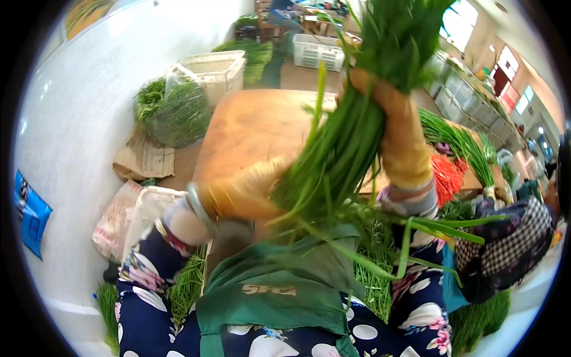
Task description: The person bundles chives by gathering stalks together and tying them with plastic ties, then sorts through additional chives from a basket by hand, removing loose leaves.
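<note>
Plainly, most of the grip is in my right hand [383, 98], raised above the far side of the table, its gloved fingers wrapped around a thick bunch of garlic chives [342, 152]. The bunch leans, its upper part going out of view at the top edge, its lower part slanting down to the left in front of me. My left hand [241, 190], in a yellow glove too and blurred, is at the lower left side of the bunch; I cannot tell whether its fingers are closed on the leaves or only lie against them. A pale bracelet [200, 208] circles that wrist. Long stray leaves [437, 229] stick out to the right, above my green apron [270, 291].

Behind the bunch spreads the bare wood of the tabletop [253, 122]. Red ties [446, 178] lie to the right, near more long greens [461, 146]. Beyond the table's left side, a clear bag of greens [181, 116] leans by a white crate [217, 68], with a brown sack [143, 159] below it. Close on my right is a person in a checked cap [514, 238]; another person [284, 16] is at the far end.
</note>
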`<state>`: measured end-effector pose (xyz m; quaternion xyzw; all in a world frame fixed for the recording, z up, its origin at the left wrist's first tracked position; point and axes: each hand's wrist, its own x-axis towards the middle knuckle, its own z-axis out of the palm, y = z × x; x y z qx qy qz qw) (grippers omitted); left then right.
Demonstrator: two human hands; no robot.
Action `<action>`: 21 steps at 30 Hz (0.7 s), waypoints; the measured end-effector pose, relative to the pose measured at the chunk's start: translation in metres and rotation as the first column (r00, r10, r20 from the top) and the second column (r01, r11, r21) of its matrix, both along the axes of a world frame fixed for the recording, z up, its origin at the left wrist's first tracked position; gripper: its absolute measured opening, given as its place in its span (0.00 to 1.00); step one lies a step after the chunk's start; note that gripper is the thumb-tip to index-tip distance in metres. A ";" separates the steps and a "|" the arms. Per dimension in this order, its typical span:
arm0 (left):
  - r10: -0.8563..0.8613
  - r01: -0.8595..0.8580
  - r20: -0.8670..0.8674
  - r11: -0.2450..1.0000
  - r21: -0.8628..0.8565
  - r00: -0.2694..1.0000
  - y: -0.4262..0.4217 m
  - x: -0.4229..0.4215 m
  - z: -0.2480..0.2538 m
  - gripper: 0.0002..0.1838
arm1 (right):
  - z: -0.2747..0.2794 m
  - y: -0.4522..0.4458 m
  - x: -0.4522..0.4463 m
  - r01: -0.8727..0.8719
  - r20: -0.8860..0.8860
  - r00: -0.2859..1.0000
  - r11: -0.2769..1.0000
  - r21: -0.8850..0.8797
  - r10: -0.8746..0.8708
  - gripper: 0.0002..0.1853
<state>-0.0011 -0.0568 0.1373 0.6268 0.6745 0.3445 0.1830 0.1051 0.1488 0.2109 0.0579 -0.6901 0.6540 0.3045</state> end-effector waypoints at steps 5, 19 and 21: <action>-0.464 0.288 0.448 0.867 0.406 0.765 0.044 -0.050 0.067 0.57 | 0.068 0.023 -0.017 0.061 -0.170 0.985 0.949 0.309 -0.008 0.12; -0.073 -0.173 0.594 0.922 0.347 0.801 0.158 -0.056 0.024 0.47 | 0.006 0.073 -0.066 -0.211 0.036 0.977 0.955 0.211 0.208 0.30; -0.056 -0.179 0.597 0.928 0.326 0.800 0.162 -0.056 0.032 0.44 | 0.015 0.076 -0.079 -0.111 -0.034 0.991 0.946 0.305 0.127 0.28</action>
